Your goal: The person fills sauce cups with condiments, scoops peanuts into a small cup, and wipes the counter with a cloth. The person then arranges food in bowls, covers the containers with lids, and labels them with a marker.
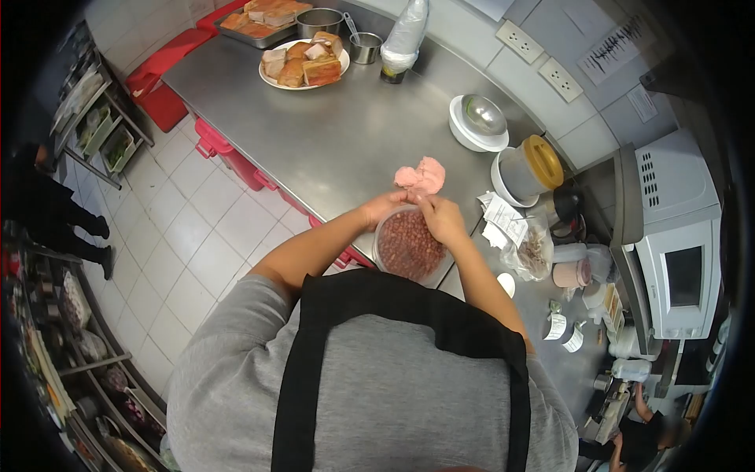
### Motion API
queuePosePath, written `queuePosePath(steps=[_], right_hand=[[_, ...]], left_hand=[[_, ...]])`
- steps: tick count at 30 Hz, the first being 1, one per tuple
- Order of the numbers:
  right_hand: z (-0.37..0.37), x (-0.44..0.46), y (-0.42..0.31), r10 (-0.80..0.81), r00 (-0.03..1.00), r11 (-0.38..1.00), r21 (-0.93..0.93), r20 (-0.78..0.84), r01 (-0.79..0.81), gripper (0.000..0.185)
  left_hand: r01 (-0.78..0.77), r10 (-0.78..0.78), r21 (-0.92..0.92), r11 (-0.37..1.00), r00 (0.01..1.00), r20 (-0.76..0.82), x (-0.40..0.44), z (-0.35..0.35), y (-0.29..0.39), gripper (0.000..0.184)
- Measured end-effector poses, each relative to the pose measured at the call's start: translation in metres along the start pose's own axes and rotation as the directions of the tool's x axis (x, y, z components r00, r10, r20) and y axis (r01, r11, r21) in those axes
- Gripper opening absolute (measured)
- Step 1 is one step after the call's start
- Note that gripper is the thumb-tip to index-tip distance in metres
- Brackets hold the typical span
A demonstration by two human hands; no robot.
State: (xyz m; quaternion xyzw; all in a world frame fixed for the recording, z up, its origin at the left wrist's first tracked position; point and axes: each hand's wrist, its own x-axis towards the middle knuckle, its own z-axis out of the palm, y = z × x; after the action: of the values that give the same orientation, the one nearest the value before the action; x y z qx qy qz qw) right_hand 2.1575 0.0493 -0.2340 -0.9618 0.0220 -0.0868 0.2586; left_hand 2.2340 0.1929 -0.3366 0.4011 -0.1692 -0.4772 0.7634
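Note:
A round clear tub of reddish-brown beans (409, 245) stands at the counter's near edge, just in front of my apron. Its top looks hazy, perhaps from a clear cover; I cannot tell for sure. My left hand (385, 209) is closed at the tub's far left rim. Against the far right rim, my right hand (442, 220) is closed too, its thumb close to the left hand's fingertips. Both sets of fingers partly hide the rim. Right beyond the hands lies a crumpled pink cloth (430, 173).
On the steel counter (346, 134) stand a plate of browned chunks (330, 75), a metal pot (320, 21), white bowls (464, 135) and a yellow-lidded container (543, 161). Papers (505, 220) and a bag lie right, near a microwave (683, 275). Other people are at far left and lower right.

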Motion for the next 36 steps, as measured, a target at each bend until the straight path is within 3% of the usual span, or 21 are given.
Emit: queuePosePath(steps=[2,4,7,10,11,14,17,20,23,24,27,31,32,34,36], right_hand=[[0.001,-0.001,-0.007,0.0,1.0,1.0,0.014,0.027,0.0,0.028],[0.002,-0.007,-0.006,-0.068,0.995,0.994,0.084,-0.071,0.074,0.027],[-0.002,-0.017,-0.004,-0.069,0.979,0.98,0.17,-0.189,0.102,0.025],[-0.007,-0.023,0.001,-0.009,0.96,0.961,0.264,-0.281,0.086,0.025],[-0.009,-0.025,0.004,0.012,0.952,0.952,0.295,-0.307,0.083,0.026],[-0.018,-0.03,0.009,-0.136,0.929,0.971,0.142,-0.345,0.195,0.025],[-0.022,-0.035,0.016,-0.039,0.948,0.943,0.303,-0.316,0.14,0.026],[-0.018,-0.044,0.045,0.223,0.975,0.67,0.723,0.019,-0.168,0.025],[-0.042,-0.052,0.016,0.125,0.981,0.88,0.473,-0.146,-0.042,0.024],[-0.046,-0.052,0.009,-0.037,0.965,0.922,0.364,-0.259,0.133,0.022],[-0.047,-0.053,0.012,-0.125,0.942,0.915,0.332,-0.311,0.231,0.021],[-0.044,-0.054,0.018,0.06,0.963,0.92,0.388,-0.261,0.048,0.024],[-0.04,-0.052,0.018,0.109,0.952,0.926,0.378,-0.285,0.007,0.025],[-0.033,-0.054,0.028,0.268,0.929,0.917,0.365,-0.257,-0.163,0.028],[-0.012,-0.058,0.043,0.31,0.911,0.897,0.401,-0.272,-0.185,0.025]], left_hand=[[0.013,-0.012,-0.025,1.0,0.999,0.048,0.006,0.004,-0.003,0.029],[0.068,-0.063,-0.047,0.997,0.993,0.097,0.004,0.011,0.0,0.031],[0.049,-0.051,0.07,0.996,0.998,0.024,0.005,0.022,0.003,0.033],[0.018,-0.011,0.383,0.924,1.0,-0.023,0.019,0.019,0.002,0.036],[0.022,-0.023,0.366,0.93,1.0,-0.002,0.025,0.014,-0.001,0.035],[0.038,-0.057,0.329,0.943,0.997,0.047,0.036,0.01,-0.004,0.033],[0.066,-0.094,0.344,0.937,0.993,0.067,0.038,0.017,0.0,0.031],[0.08,-0.119,0.421,0.903,0.991,0.067,0.044,0.02,-0.003,0.026],[0.041,-0.074,0.487,0.872,0.996,0.049,0.039,0.032,0.006,0.022],[0.031,-0.063,0.454,0.891,0.997,0.055,0.041,0.031,0.005,0.021],[0.023,-0.051,0.463,0.886,0.997,0.049,0.039,0.034,0.008,0.017],[0.025,-0.063,0.353,0.935,0.993,0.096,0.043,0.028,0.003,0.014],[-0.052,-0.006,0.364,0.93,0.988,0.156,0.046,0.03,0.006,0.015],[-0.045,0.031,0.327,0.944,0.998,0.047,0.038,0.028,0.011,0.016],[-0.078,0.106,0.31,0.948,0.992,-0.074,0.025,0.03,0.014,0.019]])
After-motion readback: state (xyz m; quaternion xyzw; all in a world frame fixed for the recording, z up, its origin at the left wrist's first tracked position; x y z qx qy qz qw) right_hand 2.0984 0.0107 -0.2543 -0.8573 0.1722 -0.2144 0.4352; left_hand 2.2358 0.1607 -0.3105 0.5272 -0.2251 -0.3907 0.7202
